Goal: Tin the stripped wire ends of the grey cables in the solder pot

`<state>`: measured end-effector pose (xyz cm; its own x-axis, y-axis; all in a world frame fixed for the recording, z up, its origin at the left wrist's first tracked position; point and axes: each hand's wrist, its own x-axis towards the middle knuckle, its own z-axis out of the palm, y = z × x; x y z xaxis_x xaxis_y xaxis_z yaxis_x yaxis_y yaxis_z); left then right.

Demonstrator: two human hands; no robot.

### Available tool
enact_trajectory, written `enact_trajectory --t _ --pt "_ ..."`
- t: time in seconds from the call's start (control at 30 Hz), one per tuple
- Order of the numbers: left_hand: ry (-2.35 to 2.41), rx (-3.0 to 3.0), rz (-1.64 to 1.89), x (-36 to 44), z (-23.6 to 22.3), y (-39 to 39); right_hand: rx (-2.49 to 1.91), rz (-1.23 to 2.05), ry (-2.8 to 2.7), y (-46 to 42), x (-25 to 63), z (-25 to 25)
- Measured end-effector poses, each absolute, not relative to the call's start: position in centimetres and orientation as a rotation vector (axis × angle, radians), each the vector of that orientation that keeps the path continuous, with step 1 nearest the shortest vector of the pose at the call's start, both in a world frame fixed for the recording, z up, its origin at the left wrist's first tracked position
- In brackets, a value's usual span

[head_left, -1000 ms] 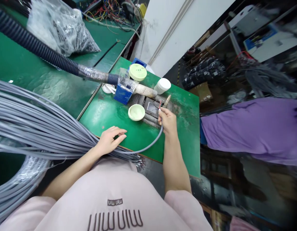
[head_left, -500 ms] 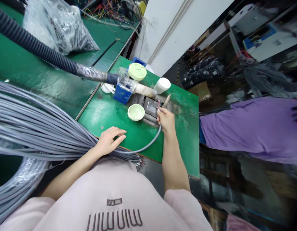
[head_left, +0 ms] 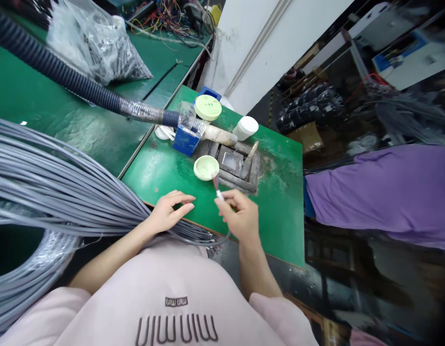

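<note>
Near the bowl point(head_left: 200, 169), the right grip point(head_left: 243, 217) pinches the likely springy cable point(head_left: 225, 240) behind its delicate wires point(head_left: 216, 181); left grip point(head_left: 167, 212) loosely spread.

A cable workshop, with bundled grey cables point(head_left: 74, 187) and green workbenches point(head_left: 276, 216).

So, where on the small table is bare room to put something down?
Green tabletop shows right of the right hand, and between the left hand and the blue box. It is crowded around the metal plate: hose, jar, open tin.
</note>
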<state>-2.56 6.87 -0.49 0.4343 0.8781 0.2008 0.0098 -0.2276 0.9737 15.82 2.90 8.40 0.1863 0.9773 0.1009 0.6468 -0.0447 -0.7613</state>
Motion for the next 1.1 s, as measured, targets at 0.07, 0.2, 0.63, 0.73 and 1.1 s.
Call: enact_trajectory --t 0.07,0.2,0.63,0.73,1.1 --pt "0.712 1.354 0.928 -2.3 0.1 6.3 -1.745 0.442 -1.763 1.6 14.2 7.7" --pt "0.629 0.95 0.845 -1.9 0.4 5.3 -1.632 0.193 -2.091 0.2 12.6 6.6" --pt "0.686 0.827 0.871 -1.7 1.5 4.1 -1.571 0.389 -1.996 -1.0 13.0 6.7" --pt "0.697 0.842 0.871 -1.6 1.5 4.0 -1.577 0.447 -1.958 -1.1 13.1 6.5" --pt "0.696 0.799 0.878 -1.3 1.7 4.0 -1.585 0.551 -1.901 -1.2 13.2 6.5"
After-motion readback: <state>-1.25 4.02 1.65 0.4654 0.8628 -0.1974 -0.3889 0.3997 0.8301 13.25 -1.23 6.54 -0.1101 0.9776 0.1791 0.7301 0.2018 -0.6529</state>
